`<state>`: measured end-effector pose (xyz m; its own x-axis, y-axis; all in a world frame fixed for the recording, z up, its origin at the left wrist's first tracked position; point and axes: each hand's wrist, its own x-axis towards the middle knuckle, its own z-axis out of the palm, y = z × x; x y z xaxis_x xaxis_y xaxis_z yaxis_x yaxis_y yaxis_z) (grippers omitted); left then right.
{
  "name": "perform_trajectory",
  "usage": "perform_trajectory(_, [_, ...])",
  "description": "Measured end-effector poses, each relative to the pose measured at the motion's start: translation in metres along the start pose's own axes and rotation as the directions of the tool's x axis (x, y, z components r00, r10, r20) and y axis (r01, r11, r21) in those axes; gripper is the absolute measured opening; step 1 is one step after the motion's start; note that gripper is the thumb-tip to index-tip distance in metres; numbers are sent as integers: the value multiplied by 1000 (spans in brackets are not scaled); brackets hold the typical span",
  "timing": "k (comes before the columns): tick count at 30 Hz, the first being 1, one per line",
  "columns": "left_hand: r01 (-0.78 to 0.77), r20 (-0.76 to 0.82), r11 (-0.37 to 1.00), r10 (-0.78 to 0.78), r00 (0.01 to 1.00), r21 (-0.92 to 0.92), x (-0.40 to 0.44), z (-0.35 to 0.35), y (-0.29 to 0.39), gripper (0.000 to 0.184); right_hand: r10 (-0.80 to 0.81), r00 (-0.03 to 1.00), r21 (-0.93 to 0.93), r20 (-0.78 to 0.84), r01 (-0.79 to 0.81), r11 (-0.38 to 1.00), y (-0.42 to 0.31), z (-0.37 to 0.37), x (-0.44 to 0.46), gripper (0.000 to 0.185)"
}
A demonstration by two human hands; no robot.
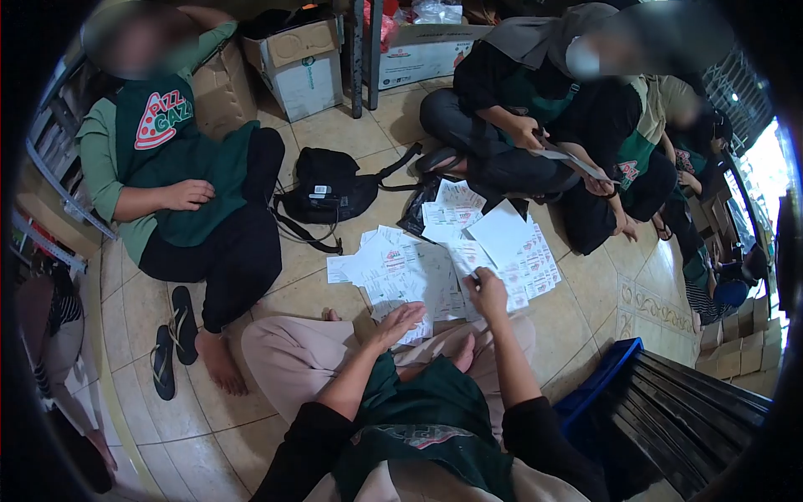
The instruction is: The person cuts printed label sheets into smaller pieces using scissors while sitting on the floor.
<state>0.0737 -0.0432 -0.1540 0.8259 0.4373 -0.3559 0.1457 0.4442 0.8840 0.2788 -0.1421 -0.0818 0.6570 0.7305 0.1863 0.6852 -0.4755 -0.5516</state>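
Printed paper sheets (397,259) lie spread in an overlapping heap on the tiled floor in front of my crossed legs. At the right side of the heap my right hand (488,294) has its fingers closed on a printed sheet (468,259), whose upper part is raised over the others. A blank white sheet (498,233) rests just beyond it, on the right part of the heap. My left hand (400,325) is open, palm turned inward, over the near edge of the papers, with nothing held in it.
A black backpack (330,191) lies beyond the papers to the left. Black sandals (174,335) are by a seated person at left. Other people sit at upper right, one holding a sheet (569,159). A blue crate (598,376) stands right; cardboard boxes (305,71) stand behind.
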Motion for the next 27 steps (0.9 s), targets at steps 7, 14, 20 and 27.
perform_trajectory(7, [174, -16, 902, -196, 980, -396, -8, 0, 10, 62, -119, 935, 155, 334, 70, 985, -82, 31, -58, 31])
perform_trajectory(14, [60, -225, 940, -143, 964, -337, -3, -28, -20, 32, -138, 887, 477, 441, -101, 873, -88, 54, -79, 50])
perform_trajectory(20, [-19, -501, 906, 251, 828, 423, 6, -47, -27, 29, 12, 897, 630, 442, -320, 708, -81, 20, -79, 29])
perform_trajectory(27, [66, -529, 763, 381, 758, 643, -26, -74, 48, 27, 96, 826, 770, 555, -555, 314, -57, -7, -82, 43])
